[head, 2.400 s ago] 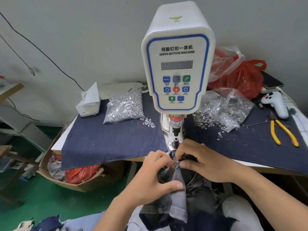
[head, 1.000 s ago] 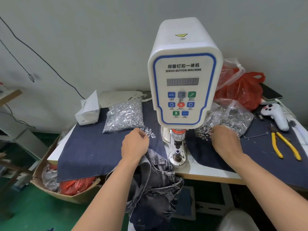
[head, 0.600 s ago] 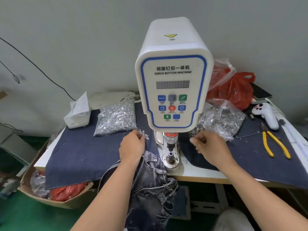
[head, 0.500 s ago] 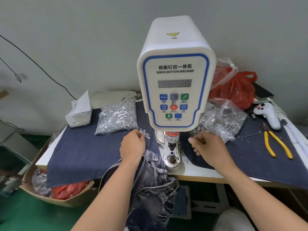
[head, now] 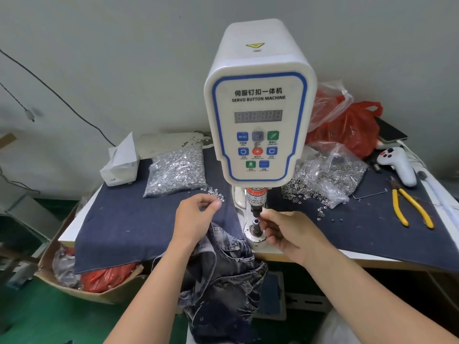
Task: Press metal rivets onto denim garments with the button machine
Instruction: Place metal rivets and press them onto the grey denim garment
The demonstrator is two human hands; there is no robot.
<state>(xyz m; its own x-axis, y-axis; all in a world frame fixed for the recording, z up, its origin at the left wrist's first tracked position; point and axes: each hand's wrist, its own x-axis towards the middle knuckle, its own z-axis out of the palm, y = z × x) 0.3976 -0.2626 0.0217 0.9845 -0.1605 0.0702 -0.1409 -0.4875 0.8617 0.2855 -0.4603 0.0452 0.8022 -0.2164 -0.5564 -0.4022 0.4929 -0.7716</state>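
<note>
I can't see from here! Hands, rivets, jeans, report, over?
Left hand pinching at loose rivets. Right hand fingers at the button machine lower die. Denim garment hanging off table edge, not yet under the punch. Nothing blocking.

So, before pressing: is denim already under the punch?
No. The jeans hang off the table edge; the die is bare.

- a small garment workshop
- a servo button machine [head: 259,115] stands on a denim-covered tabletop [head: 129,227]
- bags of metal rivets [head: 176,170], yellow pliers [head: 411,207], and a scrap-filled cardboard box [head: 82,289] on the green floor
</note>
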